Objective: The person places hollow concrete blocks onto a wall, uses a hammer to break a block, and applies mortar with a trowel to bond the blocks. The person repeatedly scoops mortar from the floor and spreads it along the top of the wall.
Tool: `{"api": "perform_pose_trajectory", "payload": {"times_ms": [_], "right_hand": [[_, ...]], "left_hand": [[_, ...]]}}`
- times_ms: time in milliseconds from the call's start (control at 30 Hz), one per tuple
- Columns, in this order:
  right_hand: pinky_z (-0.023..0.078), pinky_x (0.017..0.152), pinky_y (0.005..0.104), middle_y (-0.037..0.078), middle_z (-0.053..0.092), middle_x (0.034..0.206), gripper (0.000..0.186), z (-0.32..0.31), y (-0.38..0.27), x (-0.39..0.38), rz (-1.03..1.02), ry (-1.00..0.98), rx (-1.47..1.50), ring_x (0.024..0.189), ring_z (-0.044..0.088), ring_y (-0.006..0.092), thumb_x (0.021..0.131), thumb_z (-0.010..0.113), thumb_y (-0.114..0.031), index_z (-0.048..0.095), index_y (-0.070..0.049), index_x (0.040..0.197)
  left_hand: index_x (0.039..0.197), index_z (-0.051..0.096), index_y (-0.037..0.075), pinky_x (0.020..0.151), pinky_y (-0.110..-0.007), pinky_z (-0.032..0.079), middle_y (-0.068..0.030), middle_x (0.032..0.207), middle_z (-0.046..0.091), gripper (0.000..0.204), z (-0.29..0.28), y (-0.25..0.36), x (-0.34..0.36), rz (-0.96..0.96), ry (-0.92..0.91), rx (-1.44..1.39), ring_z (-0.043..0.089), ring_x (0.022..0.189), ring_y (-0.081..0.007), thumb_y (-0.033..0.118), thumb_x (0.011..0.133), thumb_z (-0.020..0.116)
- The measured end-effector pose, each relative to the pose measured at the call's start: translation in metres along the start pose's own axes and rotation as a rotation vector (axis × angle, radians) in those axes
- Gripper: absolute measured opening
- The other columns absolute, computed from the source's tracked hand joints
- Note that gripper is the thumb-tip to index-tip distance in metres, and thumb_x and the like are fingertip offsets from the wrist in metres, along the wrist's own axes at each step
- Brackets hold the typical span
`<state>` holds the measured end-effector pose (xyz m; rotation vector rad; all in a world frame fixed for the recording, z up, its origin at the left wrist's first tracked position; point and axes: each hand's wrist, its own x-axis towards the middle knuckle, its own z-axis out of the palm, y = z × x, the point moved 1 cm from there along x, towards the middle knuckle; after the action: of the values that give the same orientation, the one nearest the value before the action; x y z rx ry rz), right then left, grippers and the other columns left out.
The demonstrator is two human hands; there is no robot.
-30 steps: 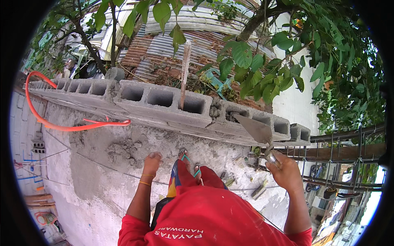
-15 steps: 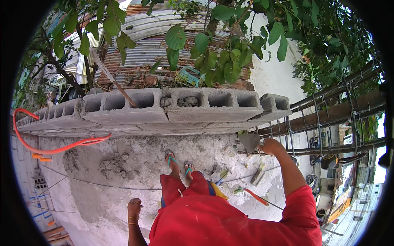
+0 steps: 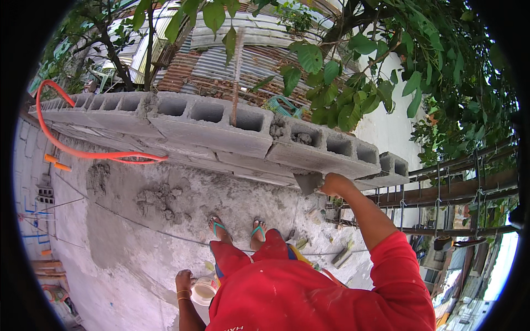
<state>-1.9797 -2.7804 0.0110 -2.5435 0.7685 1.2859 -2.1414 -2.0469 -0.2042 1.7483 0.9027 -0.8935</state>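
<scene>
My right hand [image 3: 337,185] grips a metal trowel [image 3: 309,182], its blade low against the near face of a long grey hollow-block wall [image 3: 212,135]. Lumps of mortar sit in a joint [image 3: 277,129] and in one block's hollow [image 3: 302,138]. My left hand [image 3: 184,281] hangs low with curled fingers, beside a pale round container [image 3: 204,288]; whether it grips this is unclear. My feet in flip-flops [image 3: 218,226] stand before the wall.
An orange hose [image 3: 127,156] loops over the wall, and a rebar [image 3: 234,105] rises from it. Mortar piles [image 3: 163,201] lie on the concrete floor. Rusty corrugated sheets [image 3: 245,66] and leafy branches are beyond. A tied rebar cage [image 3: 458,196] runs along the right.
The trowel has left the block tops for the wall's near face, then moved slightly left and up. The view has shifted. The pale container by my left hand has come into sight.
</scene>
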Motion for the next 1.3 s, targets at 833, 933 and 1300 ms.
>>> {"api": "perform_pose_trajectory", "payload": {"times_ms": [833,933,1300], "right_hand": [[0.056,0.093,0.0520,0.026,0.074,0.108,0.044,0.038,-0.165,-0.016,-0.364,0.295,0.111,0.105,0.071,0.0448,0.095,0.068,-0.033,0.067,0.002,0.122],[0.056,0.090,0.0522,0.025,0.074,0.105,0.047,0.049,-0.139,-0.035,-0.437,0.320,0.186,0.102,0.072,0.0440,0.095,0.068,-0.034,0.065,0.001,0.125],[0.052,0.079,0.0459,0.012,0.070,0.096,0.049,-0.047,-0.010,-0.204,-0.592,0.930,0.264,0.085,0.068,0.0330,0.084,0.081,-0.020,0.068,-0.009,0.130]], "left_hand": [[0.132,0.060,0.009,0.072,-0.040,0.051,-0.0086,0.112,0.072,0.040,-0.039,0.032,-0.015,-0.051,0.089,-0.093,0.072,0.087,-0.0246,0.031,0.098,0.059],[0.128,0.061,0.008,0.067,-0.039,0.050,-0.0082,0.109,0.071,0.038,-0.037,0.029,-0.028,-0.063,0.117,-0.039,0.072,0.084,-0.0242,0.030,0.097,0.060],[0.126,0.063,0.009,0.060,-0.035,0.050,-0.0068,0.102,0.070,0.034,-0.001,0.057,-0.021,0.037,0.054,0.036,0.073,0.078,-0.0225,0.023,0.095,0.058]]}}
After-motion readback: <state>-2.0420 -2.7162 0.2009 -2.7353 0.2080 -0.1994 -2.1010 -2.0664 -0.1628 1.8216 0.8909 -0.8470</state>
